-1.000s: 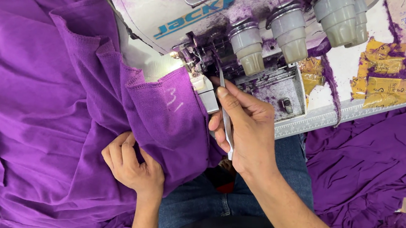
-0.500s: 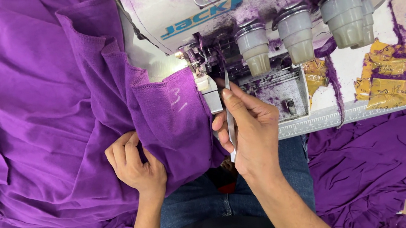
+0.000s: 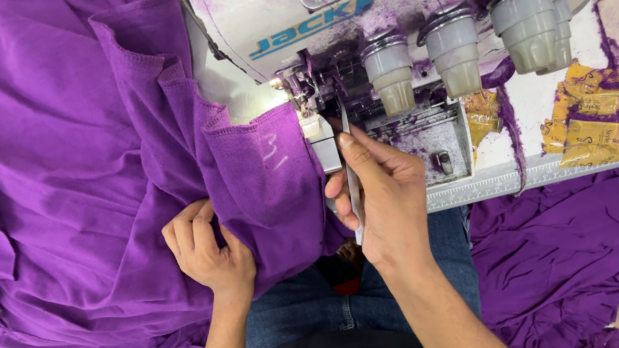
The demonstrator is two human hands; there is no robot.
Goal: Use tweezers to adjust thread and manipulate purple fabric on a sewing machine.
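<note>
So, purple-dusted white overlock sewing machine [image 3: 279, 20] on a white table with a ruler-marked front edge [image 3: 551, 175]; loose purple knit fabric [image 3: 40, 140] covers everything left and spills right, little bare room. Three grey thread-tension knobs [image 3: 457, 52] counted, one taped yellow patch [image 3: 592, 141]. My left hand [image 3: 207, 251] clenches a fabric fold near my jeans. My right hand [image 3: 386, 200] pinches thin metal tweezers [image 3: 351, 178], tips at the needle area.
</note>
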